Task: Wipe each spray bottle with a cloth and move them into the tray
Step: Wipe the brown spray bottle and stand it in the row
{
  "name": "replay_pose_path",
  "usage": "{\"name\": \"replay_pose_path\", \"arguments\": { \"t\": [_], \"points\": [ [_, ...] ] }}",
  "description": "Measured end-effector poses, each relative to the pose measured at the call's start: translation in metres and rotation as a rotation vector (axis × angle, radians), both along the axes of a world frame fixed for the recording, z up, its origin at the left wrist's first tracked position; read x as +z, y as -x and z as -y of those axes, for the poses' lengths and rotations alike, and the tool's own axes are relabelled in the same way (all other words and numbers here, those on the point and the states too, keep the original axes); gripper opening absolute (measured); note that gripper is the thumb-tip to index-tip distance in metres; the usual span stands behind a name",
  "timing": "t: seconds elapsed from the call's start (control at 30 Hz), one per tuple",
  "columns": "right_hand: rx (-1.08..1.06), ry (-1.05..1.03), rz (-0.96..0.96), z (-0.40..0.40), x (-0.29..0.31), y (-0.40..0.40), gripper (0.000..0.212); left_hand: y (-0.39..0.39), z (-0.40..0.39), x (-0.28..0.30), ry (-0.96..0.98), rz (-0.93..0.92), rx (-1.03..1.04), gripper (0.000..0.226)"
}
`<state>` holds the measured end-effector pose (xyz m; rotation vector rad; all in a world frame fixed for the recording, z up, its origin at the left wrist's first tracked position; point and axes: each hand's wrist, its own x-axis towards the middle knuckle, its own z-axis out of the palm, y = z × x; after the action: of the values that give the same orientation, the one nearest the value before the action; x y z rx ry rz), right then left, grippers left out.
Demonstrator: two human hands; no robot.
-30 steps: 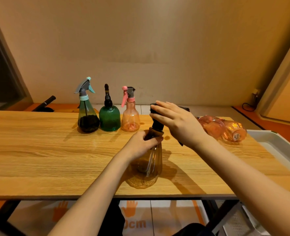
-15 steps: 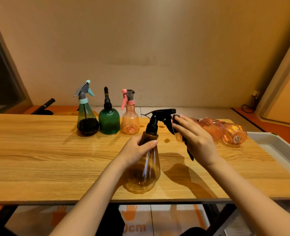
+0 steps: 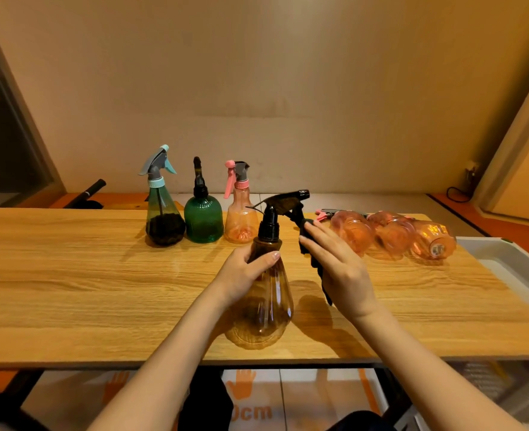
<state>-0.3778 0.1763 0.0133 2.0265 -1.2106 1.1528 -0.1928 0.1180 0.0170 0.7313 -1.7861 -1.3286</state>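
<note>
Head view, wiping step in progress. The right hand (image 3: 338, 269), which 1 s earlier lay over the black trigger head, has come off to the nozzle side; the head is now exposed, so the top looks done and the wipe is (prob.) moving to the trigger underside or on to the body. The right hand's fingers, fairly straight, hold the dark cloth (image 3: 311, 253) bunched against the trigger; a tail of cloth hangs below the palm. The left hand (image 3: 244, 272) is wrapped round the shoulder of the amber translucent cone-shaped plastic spray bottle (image 3: 261, 309), thumb across the front, steadying it upright on the pale wooden table (image 3: 70, 284), near the front edge. Bottle sits just left of the right hand, w/ the cloth touching its trigger. Behind: three upright bottles in a row, untouched. At right, pink bottles lie on their sides on the table, near the white tray (image 3: 505, 256), which shows nothing inside in its visible part.
</note>
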Motion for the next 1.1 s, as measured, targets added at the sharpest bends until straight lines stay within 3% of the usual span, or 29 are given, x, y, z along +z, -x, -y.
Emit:
{"name": "replay_pose_path", "arguments": {
  "t": [0.17, 0.33, 0.4, 0.5, 0.63, 0.87, 1.0, 1.1],
  "points": [
    [-0.008, 0.058, 0.02, 0.002, 0.025, 0.001, 0.051, 0.006, -0.001, -0.004, 0.067, 0.041, -0.02, 0.037],
    [0.016, -0.011, -0.005, 0.0, 0.006, 0.003, 0.057, 0.005, 0.0, -0.007, 0.034, 0.0, 0.013, 0.047],
    [0.003, -0.044, -0.007, -0.005, 0.0, 0.006, 0.062, 0.004, -0.001, -0.006, 0.015, -0.015, 0.033, 0.041],
    [-0.032, -0.018, 0.028, -0.008, 0.01, 0.013, 0.06, 0.007, 0.0, -0.007, 0.118, 0.06, 0.134, 0.014],
    [-0.086, 0.062, 0.04, -0.006, 0.041, 0.021, 0.055, 0.014, 0.0, -0.003, 0.229, 0.151, 0.266, 0.019],
    [0.005, 0.019, -0.2, -0.001, 0.064, -0.007, 0.043, 0.03, -0.008, 0.001, 0.317, 0.301, 0.352, 0.021],
    [-0.073, 0.015, -0.082, -0.001, 0.055, 0.014, 0.057, 0.027, -0.015, -0.003, 0.416, 0.282, 0.389, 0.029],
    [-0.154, 0.038, 0.0, -0.005, 0.058, 0.027, 0.052, 0.025, -0.017, -0.005, 0.432, 0.28, 0.382, 0.038]
  ]
}}
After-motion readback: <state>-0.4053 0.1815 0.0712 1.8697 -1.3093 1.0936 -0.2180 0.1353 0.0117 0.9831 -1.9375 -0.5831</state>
